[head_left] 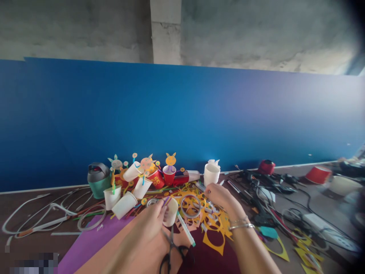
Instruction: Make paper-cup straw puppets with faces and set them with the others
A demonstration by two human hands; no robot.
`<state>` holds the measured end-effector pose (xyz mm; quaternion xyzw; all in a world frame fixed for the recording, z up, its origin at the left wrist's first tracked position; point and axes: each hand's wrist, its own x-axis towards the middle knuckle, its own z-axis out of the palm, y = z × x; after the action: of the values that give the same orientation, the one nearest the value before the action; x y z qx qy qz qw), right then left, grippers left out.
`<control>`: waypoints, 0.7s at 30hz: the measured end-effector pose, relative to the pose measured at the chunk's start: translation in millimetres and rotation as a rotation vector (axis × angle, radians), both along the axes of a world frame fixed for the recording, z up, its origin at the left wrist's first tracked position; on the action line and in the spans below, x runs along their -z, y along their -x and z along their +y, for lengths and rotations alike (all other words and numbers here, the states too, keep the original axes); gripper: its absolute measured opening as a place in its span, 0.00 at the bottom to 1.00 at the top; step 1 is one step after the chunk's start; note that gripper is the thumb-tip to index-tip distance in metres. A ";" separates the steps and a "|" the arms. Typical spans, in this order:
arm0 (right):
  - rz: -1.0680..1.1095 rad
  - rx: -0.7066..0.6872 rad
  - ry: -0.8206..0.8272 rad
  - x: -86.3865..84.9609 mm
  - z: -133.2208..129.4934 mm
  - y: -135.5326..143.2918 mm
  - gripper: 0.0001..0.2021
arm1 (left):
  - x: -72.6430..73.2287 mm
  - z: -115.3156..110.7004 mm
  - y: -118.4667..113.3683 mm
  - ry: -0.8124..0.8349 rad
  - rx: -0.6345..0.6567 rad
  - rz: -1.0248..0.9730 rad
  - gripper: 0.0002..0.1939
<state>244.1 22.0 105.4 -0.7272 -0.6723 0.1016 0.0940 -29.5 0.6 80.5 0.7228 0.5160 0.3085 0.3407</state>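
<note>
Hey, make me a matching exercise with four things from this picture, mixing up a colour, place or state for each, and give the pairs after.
1. Left hand
2. Scissors
3. Wall panel
4. Right hand

A. Blue
B. Bracelets at its wrist
C. Holding a white cup
D. Black-handled

Pairs: 1-C, 2-D, 3-A, 4-B

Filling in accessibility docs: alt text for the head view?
A person's left hand holds a white paper cup over a cluttered craft table, the right hand beside yellow paper scraps. Black-handled scissors lie nearer the viewer; behind are several other cups, some with animal-face cutouts, against a blue wall.
</note>
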 end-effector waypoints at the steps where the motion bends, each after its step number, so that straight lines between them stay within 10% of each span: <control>1: -0.003 -0.007 -0.004 -0.4 -0.8 1.6 0.12 | -0.7 2.9 3.2 -0.023 -0.019 0.020 0.11; 12: -0.012 -0.131 -0.079 13.0 12.4 32.5 0.14 | -8.8 23.1 29.5 -0.259 -0.266 0.232 0.12; 21: 0.142 -0.600 -0.298 48.5 -9.1 124.6 0.22 | -9.7 28.5 41.9 -0.472 -0.370 0.414 0.13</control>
<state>119.5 12.9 56.9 -0.4664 -0.8555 0.0757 0.2119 -71.4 29.1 90.1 0.7231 0.6107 0.3226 -0.0089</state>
